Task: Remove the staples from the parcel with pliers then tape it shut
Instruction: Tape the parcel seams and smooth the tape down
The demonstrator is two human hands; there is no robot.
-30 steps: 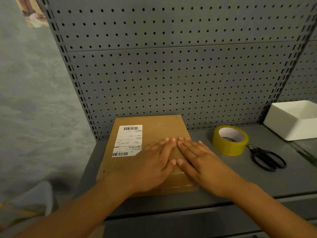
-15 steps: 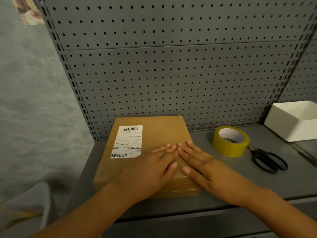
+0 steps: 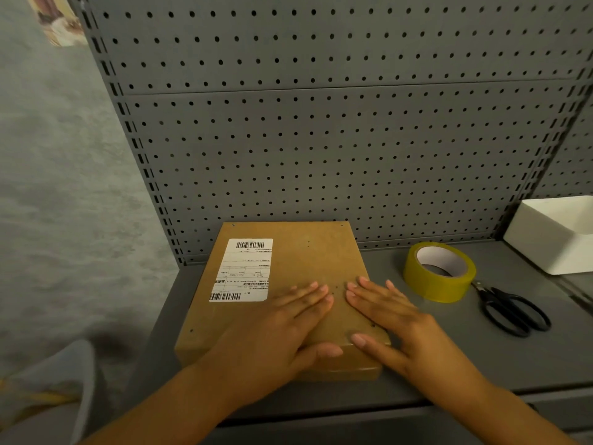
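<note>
**A:** Lower centre of the frame: the brown parcel (image 3: 288, 284) lies flat on the grey counter (image 3: 449, 354), its far edge close to the pegboard (image 3: 321, 139), its white shipping label (image 3: 244, 269) on the left half of the lid. Your left hand (image 3: 276, 332) and right hand (image 3: 394, 319) both rest palm-down on the near part of the lid, fingers spread flat, gripping nothing, fingertips almost meeting at the middle.

**B:** So what makes this step go well?

**A:** This looks like pressing tape down, with a glossy strip showing along the parcel's near edge. Keep your palms flat and press from the middle out towards the corners, so no bubble or lifted end remains. Let the weight come straight down; the parcel could slide on the smooth counter if you push forward.

**B:** And the staples?

**A:** Small dark dots show on the lid, but whether they are holes or staples is too small to tell. No pliers are in view.

**B:** What else is within reach?

**A:** Right of the parcel, the yellow tape roll (image 3: 439, 271) stands near your right hand; the black scissors (image 3: 510, 311) lie just beyond it, and a white bin (image 3: 555, 239) sits at the right edge.
</note>
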